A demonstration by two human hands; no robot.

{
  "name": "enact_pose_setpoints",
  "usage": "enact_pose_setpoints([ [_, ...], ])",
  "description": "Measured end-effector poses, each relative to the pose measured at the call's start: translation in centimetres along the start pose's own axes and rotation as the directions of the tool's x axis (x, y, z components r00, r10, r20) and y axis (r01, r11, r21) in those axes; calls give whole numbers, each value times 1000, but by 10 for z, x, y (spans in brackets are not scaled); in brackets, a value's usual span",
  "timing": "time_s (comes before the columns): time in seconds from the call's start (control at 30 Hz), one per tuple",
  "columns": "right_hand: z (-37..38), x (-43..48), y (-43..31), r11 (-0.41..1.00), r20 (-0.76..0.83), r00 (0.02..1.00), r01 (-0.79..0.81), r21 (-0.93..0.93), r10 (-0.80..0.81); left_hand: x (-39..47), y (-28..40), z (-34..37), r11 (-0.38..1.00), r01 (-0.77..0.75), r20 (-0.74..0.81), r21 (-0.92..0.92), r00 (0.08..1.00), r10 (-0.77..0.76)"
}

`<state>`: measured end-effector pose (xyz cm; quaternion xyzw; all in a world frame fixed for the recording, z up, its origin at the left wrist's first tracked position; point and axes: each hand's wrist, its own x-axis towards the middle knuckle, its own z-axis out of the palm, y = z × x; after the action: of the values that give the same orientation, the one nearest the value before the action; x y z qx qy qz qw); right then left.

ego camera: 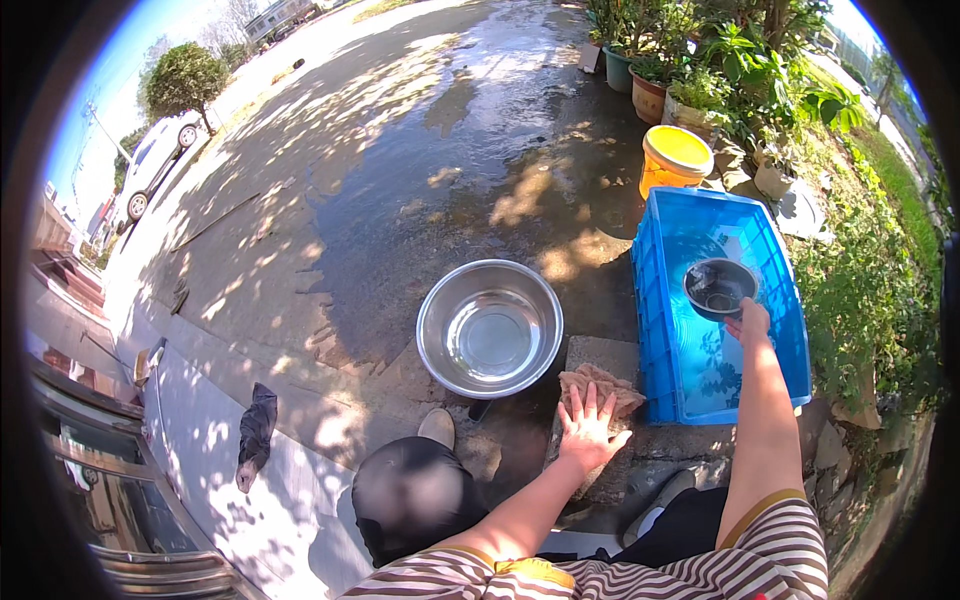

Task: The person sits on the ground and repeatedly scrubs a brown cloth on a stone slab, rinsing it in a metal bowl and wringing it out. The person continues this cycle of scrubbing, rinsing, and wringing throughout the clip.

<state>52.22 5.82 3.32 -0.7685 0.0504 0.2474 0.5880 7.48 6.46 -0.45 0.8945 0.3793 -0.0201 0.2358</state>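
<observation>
My right hand (748,321) grips the rim of a small metal bowl (720,287), which is over the water in a blue plastic crate (646,330) on the right. My left hand (589,427) lies flat with its fingers spread on a crumpled brown cloth (598,381), which rests on a stone block (600,349). Left of the cloth stands a wide stainless steel basin (490,328), its shiny inner base visible. Whether the small bowl touches the water or holds any, I cannot tell.
A yellow bucket (676,160) stands behind the crate, with potted plants (649,94) beyond. Wet concrete (420,202) spreads past the basin. A dark cloth-like item (257,427) lies at the left. Leafy plants (862,300) border the crate's right side. My knee (416,495) is near the basin.
</observation>
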Motion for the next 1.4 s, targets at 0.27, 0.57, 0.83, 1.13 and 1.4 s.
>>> enact_pose_setpoints([
  [0.27, -50, 9, 0, 211, 215, 739, 437, -874, -638, -6, -4, -8, 994, 7, 22, -105, 1000, -5],
  [0.57, -45, 62, 78, 950, 52, 998, -26, -311, 45, -7, -9, 1, 976, -20, -33, -216, 999, 13],
  [0.83, -45, 93, 97, 953, 236, 950, -247, 176, 203, -9, -11, -7, 969, -27, -45, -247, 999, 17],
  [1.13, -15, 35, 32, 992, 306, 952, -13, 125, -26, -4, -11, -1, 990, -14, -20, -140, 1000, 12],
  [1.4, 91, -77, 4, 999, 513, 858, 5, 50, -30, 0, -10, 1, 998, -4, 19, -63, 1000, 6],
])
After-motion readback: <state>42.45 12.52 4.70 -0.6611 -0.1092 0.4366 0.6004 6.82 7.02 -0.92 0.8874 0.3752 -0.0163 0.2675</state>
